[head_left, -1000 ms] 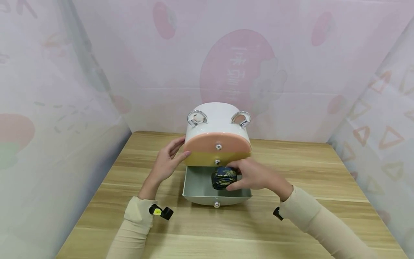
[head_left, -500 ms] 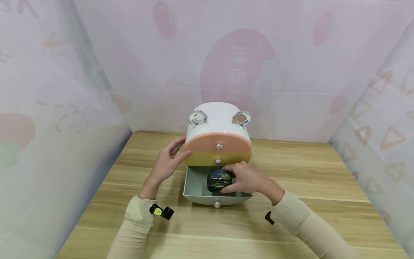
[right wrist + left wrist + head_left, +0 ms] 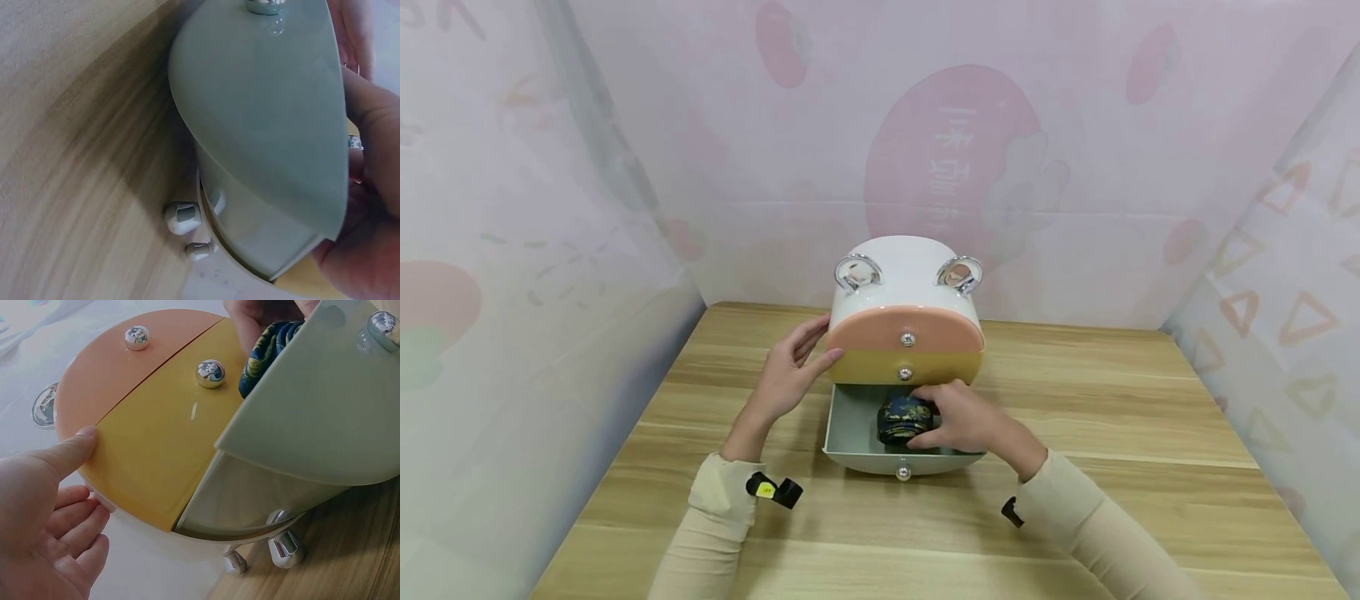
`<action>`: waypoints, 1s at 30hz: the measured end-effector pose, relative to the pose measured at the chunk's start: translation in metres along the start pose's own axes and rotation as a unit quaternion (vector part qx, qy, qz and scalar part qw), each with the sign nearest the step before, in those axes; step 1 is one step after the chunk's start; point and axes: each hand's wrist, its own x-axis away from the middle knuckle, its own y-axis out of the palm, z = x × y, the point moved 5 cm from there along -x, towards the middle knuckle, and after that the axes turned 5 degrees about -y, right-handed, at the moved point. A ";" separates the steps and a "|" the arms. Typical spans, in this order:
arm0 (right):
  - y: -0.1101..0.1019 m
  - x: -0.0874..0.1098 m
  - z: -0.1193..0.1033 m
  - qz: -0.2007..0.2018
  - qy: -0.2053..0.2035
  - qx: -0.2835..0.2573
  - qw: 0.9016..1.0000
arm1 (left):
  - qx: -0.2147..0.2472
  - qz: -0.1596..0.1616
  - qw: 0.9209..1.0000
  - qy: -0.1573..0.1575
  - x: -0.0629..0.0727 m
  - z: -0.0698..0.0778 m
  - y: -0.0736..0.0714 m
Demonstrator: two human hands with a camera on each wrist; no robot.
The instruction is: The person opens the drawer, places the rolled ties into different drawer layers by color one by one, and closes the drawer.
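A small drawer cabinet [image 3: 901, 271] with a white body has its sage-green bottom drawer [image 3: 853, 425] pulled out. Inside that drawer is a rolled-up dark blue cloth strip [image 3: 898, 419] with a yellow-green pattern. My right hand [image 3: 966, 421] holds the roll from its right side, thumb in front and fingers behind. In the right wrist view the drawer front [image 3: 262, 119] hides the roll. My left hand [image 3: 786, 375] rests against the cabinet's left side. Its thumb [image 3: 78, 447] touches the front edge by the yellow drawer [image 3: 162, 444], with the other fingers loose along the side.
Above the open drawer, the orange drawer [image 3: 872, 329] and the yellow one are closed, each with a silver knob. Two silver rings [image 3: 857, 272] stick up from the cabinet top. Short silver feet [image 3: 287, 550] stand on the wooden table [image 3: 1075, 517]. Printed curtains [image 3: 775, 150] surround the table.
My right hand has moved left with the cloth roll, bringing it toward the middle of the drawer and slightly lower. The left hand and the cabinet have stayed in place.
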 end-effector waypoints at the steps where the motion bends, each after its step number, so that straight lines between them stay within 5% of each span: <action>1: 0.001 -0.001 0.000 0.000 0.002 0.001 1.000 | 0.001 0.000 1.000 -0.001 0.000 0.000 0.000; 30: 0.014 0.003 0.002 -0.015 -0.007 0.057 0.998 | 0.002 -0.002 1.000 0.005 -0.001 0.001 0.003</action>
